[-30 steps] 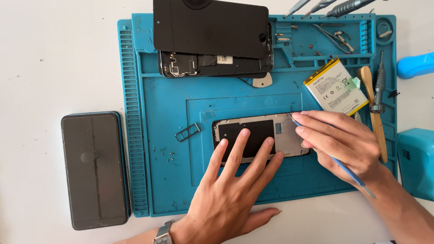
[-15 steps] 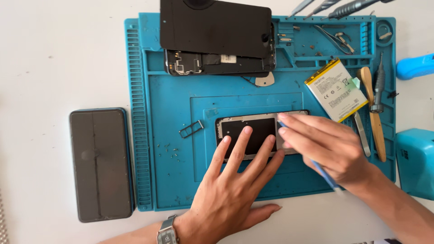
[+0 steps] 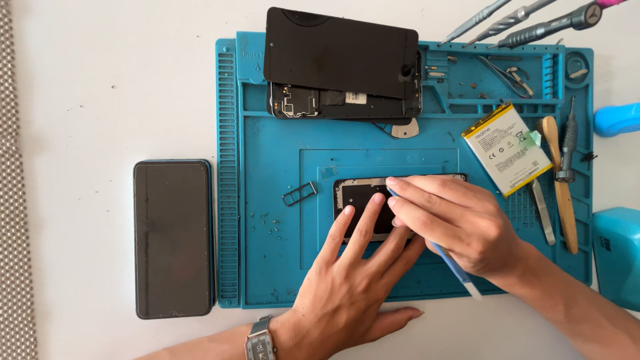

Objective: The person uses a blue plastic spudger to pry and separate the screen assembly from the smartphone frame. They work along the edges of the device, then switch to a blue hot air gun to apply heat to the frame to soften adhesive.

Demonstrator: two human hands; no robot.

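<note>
- The small dark rectangular phone part with a silvery metal frame lies flat near the middle of the blue silicone repair mat, inside the mat's raised inner rectangle.
- The left hand lies flat with fingers spread; three fingertips press on the dark face of the part, and a grey wristwatch sits at the wrist, at the mat's near edge.
- The right hand comes in from the mat's right side and covers the part's right end. Its fingers are closed around a thin blue plastic pry tool, whose tip meets the part's upper edge just beside the left fingertips.
- On the mat left of the part lie a small metal card tray and a few tiny screws.
- At the mat's far edge a black phone back cover rests on an opened phone body.
- The mat's upper right compartments hold tweezers and small screws.
- On the mat's right side lie a white and yellow flat battery, a wooden spatula and a small grey screwdriver.
- Left of the mat, on the white desk, a dark phone lies face up.
</note>
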